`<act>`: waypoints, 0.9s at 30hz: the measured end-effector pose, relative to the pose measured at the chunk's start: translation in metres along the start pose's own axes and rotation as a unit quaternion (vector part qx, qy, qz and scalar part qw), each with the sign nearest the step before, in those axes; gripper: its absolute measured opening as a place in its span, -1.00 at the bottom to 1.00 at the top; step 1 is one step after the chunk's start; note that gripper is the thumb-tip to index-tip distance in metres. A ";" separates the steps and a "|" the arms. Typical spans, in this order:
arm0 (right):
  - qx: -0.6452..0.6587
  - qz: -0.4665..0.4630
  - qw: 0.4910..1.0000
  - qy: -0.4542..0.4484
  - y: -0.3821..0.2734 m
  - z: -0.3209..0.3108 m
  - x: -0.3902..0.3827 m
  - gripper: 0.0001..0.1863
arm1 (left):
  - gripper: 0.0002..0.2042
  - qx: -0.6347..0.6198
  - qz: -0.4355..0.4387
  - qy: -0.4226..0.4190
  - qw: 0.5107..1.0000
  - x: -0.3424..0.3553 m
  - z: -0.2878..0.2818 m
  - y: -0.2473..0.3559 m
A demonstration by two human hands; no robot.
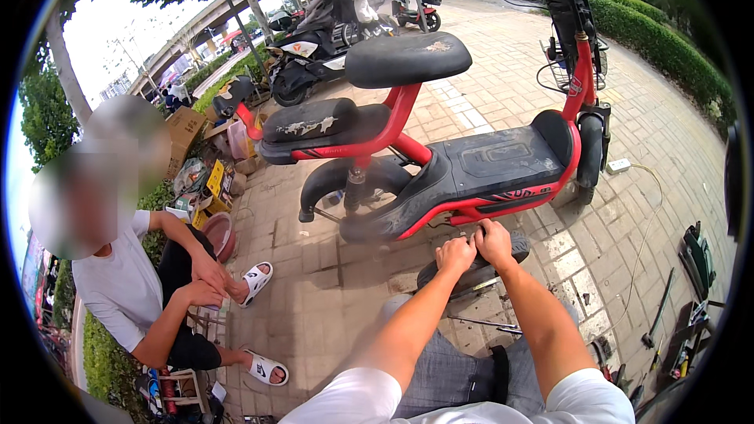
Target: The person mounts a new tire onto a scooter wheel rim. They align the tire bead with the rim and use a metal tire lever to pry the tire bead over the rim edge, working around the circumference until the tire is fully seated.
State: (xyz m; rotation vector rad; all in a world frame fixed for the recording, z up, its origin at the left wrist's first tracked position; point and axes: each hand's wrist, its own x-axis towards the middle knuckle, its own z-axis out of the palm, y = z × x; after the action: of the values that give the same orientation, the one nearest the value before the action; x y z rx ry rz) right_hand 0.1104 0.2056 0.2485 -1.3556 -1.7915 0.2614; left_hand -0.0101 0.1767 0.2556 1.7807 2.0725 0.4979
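Observation:
A black tyre (520, 246) on a wheel lies low in front of my knees, partly hidden by my arms. My left hand (455, 254) is closed on the tyre's far edge. Right beside it, my right hand (493, 242) also grips that edge, the two hands nearly touching. Just beyond stands a red electric scooter (503, 159) with a black footboard and worn black seats; its rear wheel place under the mudguard (320, 180) looks vacant. Thin metal rods (481, 321) lie on the paving on my side of the wheel.
A seated person (118, 283) in white slippers is at the left, beside a pink basin (219, 235) and cardboard boxes (185, 129). Hand tools and a toolbox (691, 338) lie at the right. A yellowish cable (649, 224) runs from a power strip (618, 166).

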 end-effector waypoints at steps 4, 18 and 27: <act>0.001 0.000 1.000 0.020 0.000 -0.002 -0.001 -0.84 | -0.52 0.004 -0.005 -0.004 1.000 0.001 0.001 0.002; 0.009 0.002 1.000 0.004 -0.009 -0.001 0.001 -0.85 | -0.50 -0.002 -0.009 0.008 1.000 0.002 -0.001 -0.005; 0.003 -0.011 1.000 0.010 -0.001 -0.001 -0.002 -0.88 | -0.50 -0.034 -0.020 -0.006 0.999 -0.006 -0.007 0.004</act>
State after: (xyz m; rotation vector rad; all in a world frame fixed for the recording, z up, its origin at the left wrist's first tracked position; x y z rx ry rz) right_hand 0.1101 0.2033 0.2486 -1.3292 -1.7867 0.2412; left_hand -0.0093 0.1707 0.2644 1.6962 2.0534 0.5395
